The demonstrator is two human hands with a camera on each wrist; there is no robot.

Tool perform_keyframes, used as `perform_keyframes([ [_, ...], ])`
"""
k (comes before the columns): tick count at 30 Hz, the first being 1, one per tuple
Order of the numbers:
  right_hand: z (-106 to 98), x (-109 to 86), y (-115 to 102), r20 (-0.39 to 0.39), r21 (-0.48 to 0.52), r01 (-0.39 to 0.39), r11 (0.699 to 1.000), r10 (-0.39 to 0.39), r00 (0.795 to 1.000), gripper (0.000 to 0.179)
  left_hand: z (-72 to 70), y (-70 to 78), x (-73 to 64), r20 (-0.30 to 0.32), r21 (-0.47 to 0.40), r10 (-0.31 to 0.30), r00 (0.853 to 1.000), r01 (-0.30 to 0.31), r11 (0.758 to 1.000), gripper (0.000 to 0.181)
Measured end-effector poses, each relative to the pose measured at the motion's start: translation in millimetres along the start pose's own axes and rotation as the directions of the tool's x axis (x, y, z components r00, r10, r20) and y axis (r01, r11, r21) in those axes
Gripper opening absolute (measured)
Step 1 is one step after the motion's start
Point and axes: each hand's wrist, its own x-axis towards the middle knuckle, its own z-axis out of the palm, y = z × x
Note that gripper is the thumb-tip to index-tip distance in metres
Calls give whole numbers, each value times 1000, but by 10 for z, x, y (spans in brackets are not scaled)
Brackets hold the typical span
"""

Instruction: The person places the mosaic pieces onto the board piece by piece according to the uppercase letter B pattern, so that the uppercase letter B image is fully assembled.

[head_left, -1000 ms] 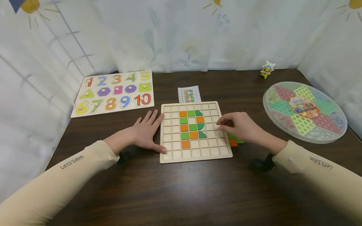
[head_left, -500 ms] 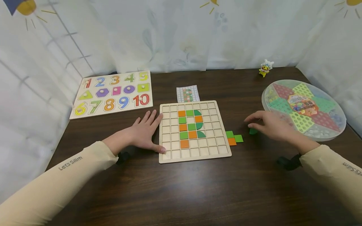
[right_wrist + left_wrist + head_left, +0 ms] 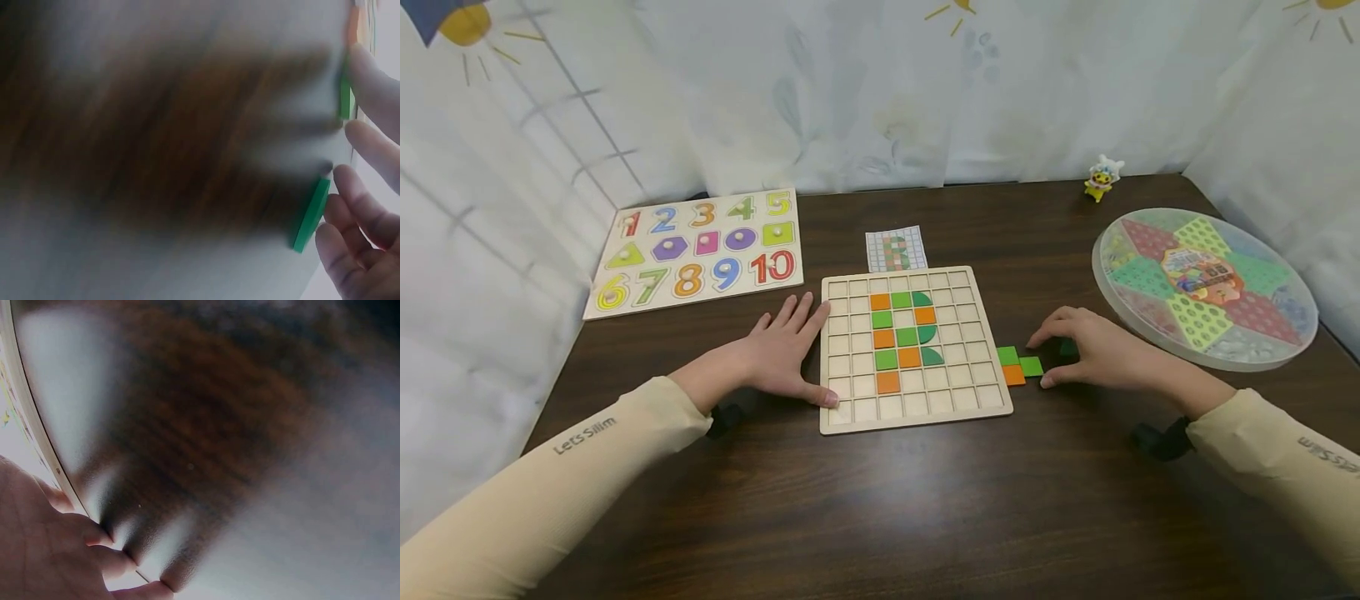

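Observation:
My left hand point(image 3: 782, 350) lies with fingers spread at the left edge of a wooden grid board point(image 3: 966, 379), its thumb on the board's near-left corner. Square orange tiles point(image 3: 888, 382), light green tiles point(image 3: 886, 359) and dark green rounded pieces point(image 3: 932, 357) sit in the middle cells. Beside the board's right edge lie a few loose square tiles. My right hand point(image 3: 1097, 350) is over the table there, thumb and fingers parted around nothing, thumb tip right by the outermost green tile point(image 3: 1032, 367). A dark green piece point(image 3: 310, 215) lies close to its other fingers in the right wrist view.
A small printed pattern card point(image 3: 897, 250) lies behind the board. A number-and-shape puzzle point(image 3: 692, 250) is at the back left. On the right is a round, clear-covered star game board point(image 3: 1206, 287), with a small yellow-and-white figurine point(image 3: 1102, 179) behind it.
My right hand has left the board's right side, gone right, then come back a little left to the loose tiles, its thumb and fingers now wider apart. My left hand keeps its place.

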Motion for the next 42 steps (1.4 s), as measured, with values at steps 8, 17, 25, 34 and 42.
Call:
perform_keyframes([
  [8, 48, 68, -89, 27, -13, -3, 1000, 3, 1000, 34, 10, -13, -5, -5, -10, 2, 1000, -2, 1000, 134],
  [17, 30, 84, -80, 26, -40, 5, 999, -4, 1000, 20, 10, -19, -3, -2, -1, -1, 1000, 1, 1000, 134],
  [25, 5, 120, -247, -39, -5, 52, 999, -52, 998, 22, 5, -17, 3, -1, 2, 0, 1000, 0, 1000, 134],
  [34, 210, 343, -727, -49, 128, 119, 985, -114, 992, 25, -5, -1, -7, -9, -2, 5, 1000, -5, 1000, 134],
  [42, 370, 521, -1094, 6, 197, 154, 968, -158, 987, 24, -5, -7, -15, -4, -6, 1, 1000, -1, 1000, 134],
])
